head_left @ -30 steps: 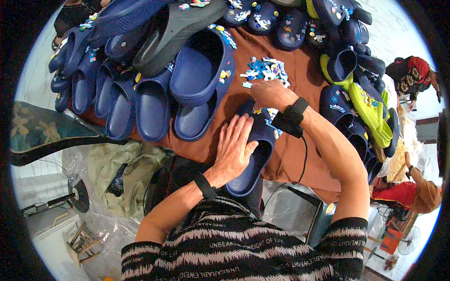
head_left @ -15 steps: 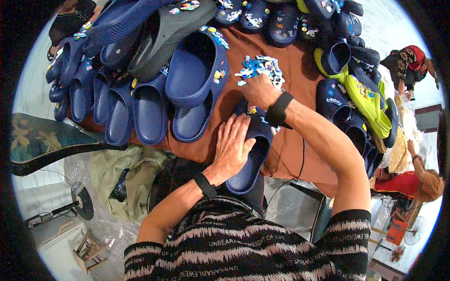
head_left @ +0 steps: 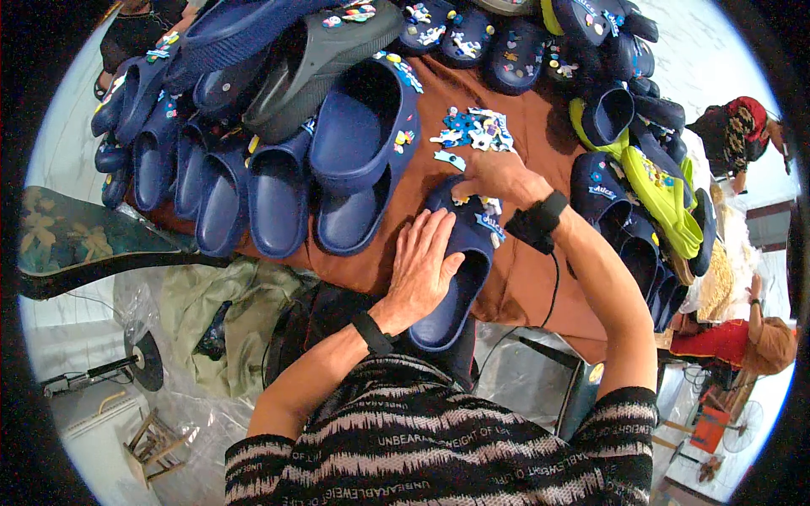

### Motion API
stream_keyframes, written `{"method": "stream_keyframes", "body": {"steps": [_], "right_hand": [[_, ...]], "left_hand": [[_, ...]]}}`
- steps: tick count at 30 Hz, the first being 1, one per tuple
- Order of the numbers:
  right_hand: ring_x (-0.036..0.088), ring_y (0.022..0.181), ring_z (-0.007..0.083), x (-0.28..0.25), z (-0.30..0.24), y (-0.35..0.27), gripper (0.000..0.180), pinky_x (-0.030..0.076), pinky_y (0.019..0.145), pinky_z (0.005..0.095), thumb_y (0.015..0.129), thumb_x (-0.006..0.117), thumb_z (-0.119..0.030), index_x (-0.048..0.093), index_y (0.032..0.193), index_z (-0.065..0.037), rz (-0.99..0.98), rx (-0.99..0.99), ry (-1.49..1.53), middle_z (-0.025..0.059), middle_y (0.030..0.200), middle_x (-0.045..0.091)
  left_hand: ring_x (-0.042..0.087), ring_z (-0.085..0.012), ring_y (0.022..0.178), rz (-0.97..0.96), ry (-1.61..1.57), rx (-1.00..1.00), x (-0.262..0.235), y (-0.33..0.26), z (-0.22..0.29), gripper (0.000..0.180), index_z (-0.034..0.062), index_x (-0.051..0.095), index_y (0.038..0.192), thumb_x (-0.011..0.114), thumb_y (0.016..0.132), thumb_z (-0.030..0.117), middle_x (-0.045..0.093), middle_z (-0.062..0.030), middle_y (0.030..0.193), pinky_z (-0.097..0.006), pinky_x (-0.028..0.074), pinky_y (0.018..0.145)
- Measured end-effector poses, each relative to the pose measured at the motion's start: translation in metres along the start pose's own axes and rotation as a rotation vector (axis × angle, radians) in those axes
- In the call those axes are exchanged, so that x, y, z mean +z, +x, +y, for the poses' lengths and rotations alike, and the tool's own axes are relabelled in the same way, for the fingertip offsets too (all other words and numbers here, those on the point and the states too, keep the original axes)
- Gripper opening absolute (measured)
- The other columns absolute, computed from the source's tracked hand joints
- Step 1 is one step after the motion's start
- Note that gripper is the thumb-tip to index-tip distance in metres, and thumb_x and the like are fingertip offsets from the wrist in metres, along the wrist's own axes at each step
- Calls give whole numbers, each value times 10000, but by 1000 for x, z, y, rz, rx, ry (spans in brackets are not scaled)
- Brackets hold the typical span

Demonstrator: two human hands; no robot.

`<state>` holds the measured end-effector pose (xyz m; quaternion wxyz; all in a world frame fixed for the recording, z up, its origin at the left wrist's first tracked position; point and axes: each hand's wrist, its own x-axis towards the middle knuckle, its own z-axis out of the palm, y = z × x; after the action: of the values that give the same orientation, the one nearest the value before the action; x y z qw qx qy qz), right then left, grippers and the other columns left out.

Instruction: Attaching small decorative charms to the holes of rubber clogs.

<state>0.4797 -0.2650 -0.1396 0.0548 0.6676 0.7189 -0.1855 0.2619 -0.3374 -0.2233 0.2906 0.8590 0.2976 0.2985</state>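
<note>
Far left: dark panel (head_left: 93, 244) with a leaf pattern; wooden stool (head_left: 153, 447) low behind it.
Olive cloth (head_left: 224, 337): crumpled, below the table edge.
Left clog stack: navy clogs (head_left: 277, 202) leaning in a row, open heels facing the person; grey clog (head_left: 321, 67) on top, charms on its toe.
Left hand (head_left: 420, 268): palm down, fingers straight and together along the work clog's left side, thumb out over its opening. Steadying from above, not wrapped round it.
Work clog (head_left: 451, 312): navy, on the near table edge between both hands, toe pointing away from the person. Charms on its upper, incl. a blue banner (head_left: 489, 224).
Charm pile (head_left: 481, 128): blue, white, yellow bits, just past the toe.
Right hand (head_left: 499, 179): fingers curled down over the toe. Fingertips partly hidden; can't tell from here if they pinch anything.
Brown cloth (head_left: 540, 282): covers the table.
Right clog stack: lime clog (head_left: 662, 202) among navy ones.
Far right: co-worker (head_left: 732, 344), arm raised.
</note>
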Motion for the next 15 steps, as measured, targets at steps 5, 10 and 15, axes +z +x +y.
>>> {"method": "stream_keyframes", "body": {"steps": [5,10,15], "right_hand": [[727,777,315,10,-12,-14,495,568,661,442,814,699,-550,753,849,-59,62,57,-260,155,835,733],[699,655,314,18,-18,-19,222,538,552,430,869,655,-296,692,933,-87,357,-253,-326,118,689,686],[696,756,330,31,-23,-33,124,558,600,432,853,574,-93,624,956,-47,339,-331,-160,154,857,671]], "left_hand": [[341,-417,1395,5,-10,-7,0,-1,-1,602,-6,369,1466,408,1038,415,397,-212,1495,-515,255,1152],[343,-425,1390,17,-10,1,1,-1,-2,611,-8,379,1460,385,1041,437,401,-223,1488,-521,255,1151],[343,-428,1386,11,10,-11,2,-3,-1,608,-13,390,1449,384,1041,436,404,-238,1476,-523,256,1147]]}}
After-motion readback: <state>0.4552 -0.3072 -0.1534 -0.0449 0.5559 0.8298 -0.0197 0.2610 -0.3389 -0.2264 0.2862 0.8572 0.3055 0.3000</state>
